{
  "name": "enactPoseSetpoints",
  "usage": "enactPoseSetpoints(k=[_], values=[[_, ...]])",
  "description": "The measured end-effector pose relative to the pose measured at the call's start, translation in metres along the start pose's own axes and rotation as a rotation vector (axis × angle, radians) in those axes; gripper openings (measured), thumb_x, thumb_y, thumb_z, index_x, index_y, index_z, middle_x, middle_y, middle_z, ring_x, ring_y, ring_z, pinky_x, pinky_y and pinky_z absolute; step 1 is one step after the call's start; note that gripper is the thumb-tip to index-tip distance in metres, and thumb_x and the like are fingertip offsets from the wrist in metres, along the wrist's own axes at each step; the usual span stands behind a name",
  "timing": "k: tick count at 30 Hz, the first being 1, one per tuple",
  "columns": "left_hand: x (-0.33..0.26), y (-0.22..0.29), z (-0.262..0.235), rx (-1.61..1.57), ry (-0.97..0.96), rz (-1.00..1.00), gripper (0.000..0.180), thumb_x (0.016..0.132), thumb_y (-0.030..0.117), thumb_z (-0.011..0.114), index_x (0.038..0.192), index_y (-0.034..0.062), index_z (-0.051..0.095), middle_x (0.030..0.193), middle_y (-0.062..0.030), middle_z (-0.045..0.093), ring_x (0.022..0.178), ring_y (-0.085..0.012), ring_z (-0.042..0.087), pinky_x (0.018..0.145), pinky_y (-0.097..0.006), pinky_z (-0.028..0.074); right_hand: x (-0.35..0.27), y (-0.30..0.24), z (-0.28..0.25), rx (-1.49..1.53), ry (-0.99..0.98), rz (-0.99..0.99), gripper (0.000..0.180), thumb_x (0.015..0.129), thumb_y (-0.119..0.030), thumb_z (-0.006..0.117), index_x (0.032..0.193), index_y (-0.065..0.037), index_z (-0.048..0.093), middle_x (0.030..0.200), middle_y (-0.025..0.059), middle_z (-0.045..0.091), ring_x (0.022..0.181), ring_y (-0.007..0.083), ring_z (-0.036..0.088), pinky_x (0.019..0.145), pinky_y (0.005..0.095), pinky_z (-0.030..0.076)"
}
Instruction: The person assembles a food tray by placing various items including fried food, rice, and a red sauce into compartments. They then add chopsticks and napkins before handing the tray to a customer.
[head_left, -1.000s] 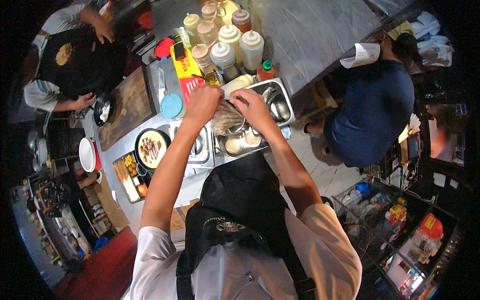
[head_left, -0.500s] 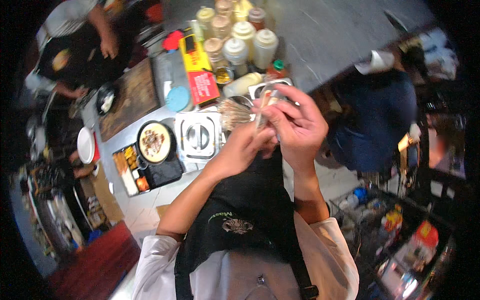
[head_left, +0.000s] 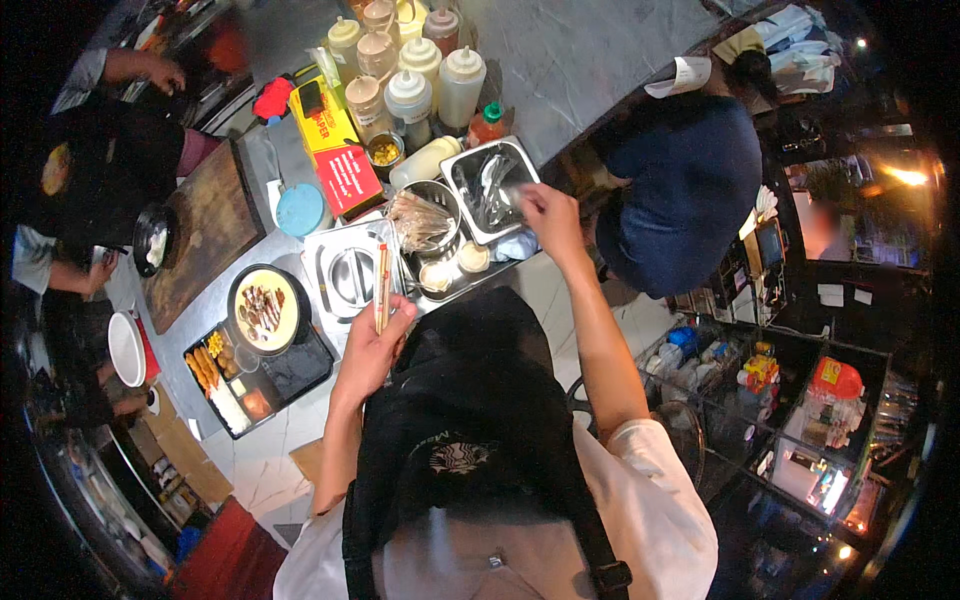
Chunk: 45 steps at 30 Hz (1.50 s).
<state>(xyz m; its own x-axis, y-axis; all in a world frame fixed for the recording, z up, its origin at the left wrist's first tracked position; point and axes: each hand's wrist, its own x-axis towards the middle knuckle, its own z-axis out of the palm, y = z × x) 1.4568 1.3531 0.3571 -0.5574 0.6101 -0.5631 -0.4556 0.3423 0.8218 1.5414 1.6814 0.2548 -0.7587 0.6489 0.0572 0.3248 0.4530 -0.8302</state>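
Observation:
My left hand (head_left: 372, 350) is closed round a slim paper-wrapped pair of chopsticks (head_left: 383, 272), held upright beside a steel pan lid (head_left: 340, 262). My right hand (head_left: 552, 218) reaches over the right edge of a steel pan (head_left: 528, 160) with dark and clear plastic cutlery (head_left: 487, 190) inside. Its fingers are bent and smeared by motion, so whether they hold anything does not show. Between the hands stands a round steel holder full of thin wrapped sticks (head_left: 418, 220). Small pale cups (head_left: 473, 258) sit just below it.
At left are a black compartment tray (head_left: 290, 372) of food and a round bowl (head_left: 268, 312) with a creamy topped dish. Behind stand squeeze bottles (head_left: 462, 85), a yellow-red box (head_left: 340, 165) and a blue-lidded tub (head_left: 302, 210). A person in dark blue (head_left: 690, 200) is at right; another works at far left.
My hands were together in front of the counter; now they are apart. The left has moved left with the chopsticks, and the right has gone to the cutlery pan. The view has shifted.

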Motion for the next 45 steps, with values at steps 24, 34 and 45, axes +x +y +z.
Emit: enactPoseSetpoints(k=[24, 34, 45], values=[[0.041, 0.041, 0.069, 0.021, 0.178, 0.249, 0.021, 0.099, 0.019, 0.067, 0.113, 0.0023, 0.065, 0.069, 0.0094, 0.05, 0.052, 0.0, 0.038, 0.045, -0.02, 0.025, 0.054, 0.02, 0.024, -0.313, -0.129, -0.335, 0.015, 0.081, -0.015, 0.071, 0.094, -0.007, 0.069, 0.095, 0.0159, 0.069, 0.092, 0.0376, 0.068, 0.077, 0.0503, 0.054], [0.089, 0.058, 0.105, 0.465, 0.269, 0.88, 0.033, 0.088, -0.007, 0.067, 0.12, 0.0021, 0.072, 0.123, -0.0121, 0.069, 0.113, -0.0211, 0.065, 0.099, -0.034, 0.05, -0.017, -0.105, -0.074, -0.295, 0.143, -0.538, 0.017, 0.087, -0.018, 0.07, 0.1, -0.007, 0.067, 0.098, 0.0086, 0.067, 0.086, 0.0295, 0.068, 0.073, 0.0411, 0.056], [0.068, 0.021, 0.221, 0.307, -0.422, 0.327, 0.025, 0.099, 0.013, 0.066, 0.112, -0.0094, 0.067, 0.088, -0.0077, 0.073, 0.077, -0.0112, 0.065, 0.073, -0.026, 0.052, -0.131, -0.075, -0.185, 0.085, 0.346, -0.106, 0.021, 0.091, -0.012, 0.072, 0.108, -0.002, 0.066, 0.093, 0.0128, 0.066, 0.08, 0.0259, 0.067, 0.071, 0.0343, 0.053]])
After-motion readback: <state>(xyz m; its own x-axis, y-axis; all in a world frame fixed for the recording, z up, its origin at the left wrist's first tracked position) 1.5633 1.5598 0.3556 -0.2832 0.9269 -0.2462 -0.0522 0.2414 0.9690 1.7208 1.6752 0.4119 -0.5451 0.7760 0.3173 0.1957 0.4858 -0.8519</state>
